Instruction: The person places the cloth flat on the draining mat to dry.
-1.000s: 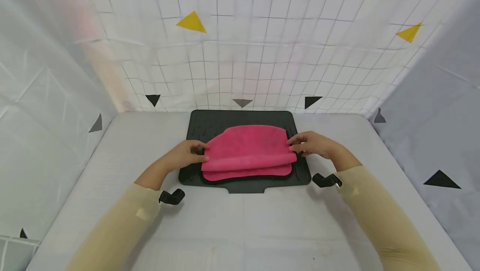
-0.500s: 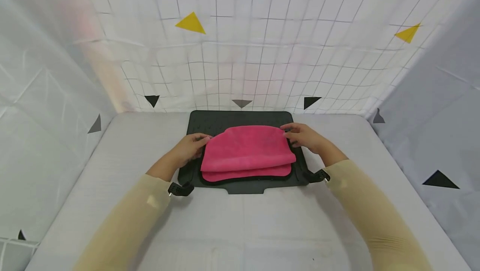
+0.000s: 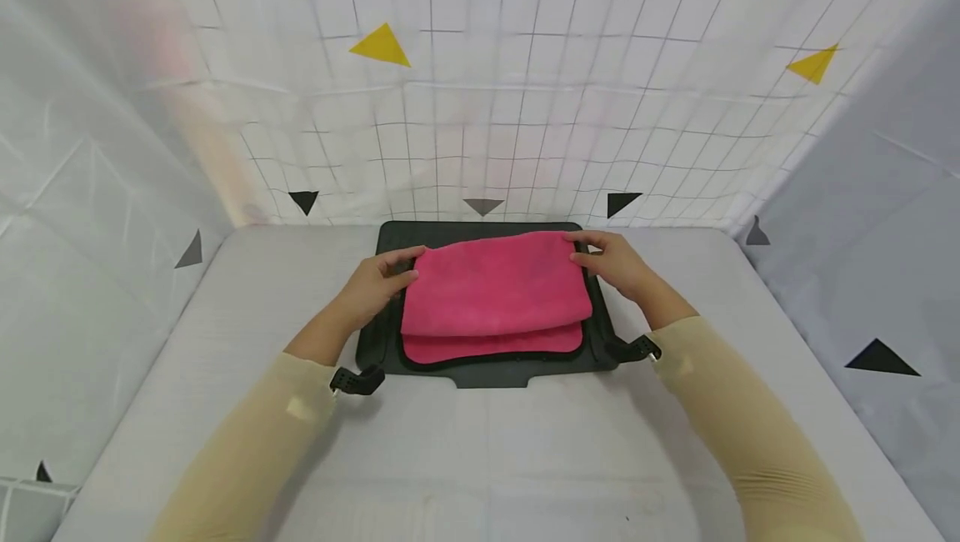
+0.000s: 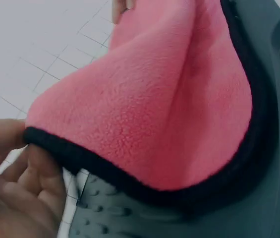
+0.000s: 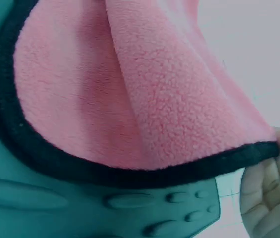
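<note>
A pink plush cloth [image 3: 498, 288] with a black edge band lies folded over on a dark grey ribbed tray [image 3: 491, 377]. Its far fold is lifted off the tray. The left hand [image 3: 371, 285] pinches the far left corner between thumb and fingers; in the left wrist view that hand [image 4: 26, 183] grips the black band. At the far right corner, the right hand [image 3: 615, 265] pinches the cloth, and the right wrist view shows its fingers [image 5: 266, 193] under the band. The cloth's near layer sticks out below the fold, flat on the tray.
The tray rests on a white table [image 3: 480, 459]. Behind it hangs a white gridded sheet [image 3: 480, 133] with yellow and black triangle markers. Grey-white sheets [image 3: 97, 192] close off both sides. A wrist camera [image 3: 358, 380] sits on each sleeve.
Both hands have moved from the sides of the cloth to its far corners. They have taken hold there and raised the far fold, which now reaches higher toward the tray's back edge.
</note>
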`<state>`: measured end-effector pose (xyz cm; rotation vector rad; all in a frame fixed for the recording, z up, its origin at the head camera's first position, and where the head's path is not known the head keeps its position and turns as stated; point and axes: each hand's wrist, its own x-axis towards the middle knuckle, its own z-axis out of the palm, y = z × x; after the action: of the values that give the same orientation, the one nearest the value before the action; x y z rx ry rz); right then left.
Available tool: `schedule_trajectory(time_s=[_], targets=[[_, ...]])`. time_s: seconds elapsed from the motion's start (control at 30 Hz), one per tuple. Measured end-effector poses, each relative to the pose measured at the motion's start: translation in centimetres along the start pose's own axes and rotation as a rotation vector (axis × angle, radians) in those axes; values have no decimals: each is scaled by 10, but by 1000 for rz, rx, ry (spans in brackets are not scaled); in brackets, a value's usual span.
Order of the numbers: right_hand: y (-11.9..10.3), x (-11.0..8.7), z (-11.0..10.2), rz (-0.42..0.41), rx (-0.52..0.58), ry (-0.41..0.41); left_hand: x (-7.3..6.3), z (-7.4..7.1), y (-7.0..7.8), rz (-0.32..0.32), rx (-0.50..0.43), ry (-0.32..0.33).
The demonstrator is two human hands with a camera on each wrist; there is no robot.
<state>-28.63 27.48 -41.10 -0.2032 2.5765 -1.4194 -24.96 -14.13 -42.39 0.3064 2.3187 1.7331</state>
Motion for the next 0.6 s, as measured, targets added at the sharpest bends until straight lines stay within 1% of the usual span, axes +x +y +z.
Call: schedule_trajectory(time_s=[0.07,0.13,0.17,0.2,0.27,0.33,0.37,0.43,0.47,0.6], targets=[[-1,0,-1,-10,31,37,-3,-3,2,66,109,38],[0,1,-1,-10,45,48,-5,-5,0,99,226,74],[1,2,0,-4,40,44,-6,-6,-1,95,289,83],[3,3,1,10,22,31,-6,-6,-3,81,339,75],[7,4,4,37,-18,-38,-6,-6,-10,30,410,22],[11,4,7,71,-53,-121,-5,-5,-15,-29,454,-51],[13,4,8,89,-72,-157,-5,-4,-17,-54,457,-85],[14,3,10,109,-90,-215,-3,-4,-18,-69,467,-126],[15,2,9,114,-98,-230,-3,-4,-18,-72,469,-131],[14,2,6,116,-88,-244,3,-4,-15,-65,452,-104]])
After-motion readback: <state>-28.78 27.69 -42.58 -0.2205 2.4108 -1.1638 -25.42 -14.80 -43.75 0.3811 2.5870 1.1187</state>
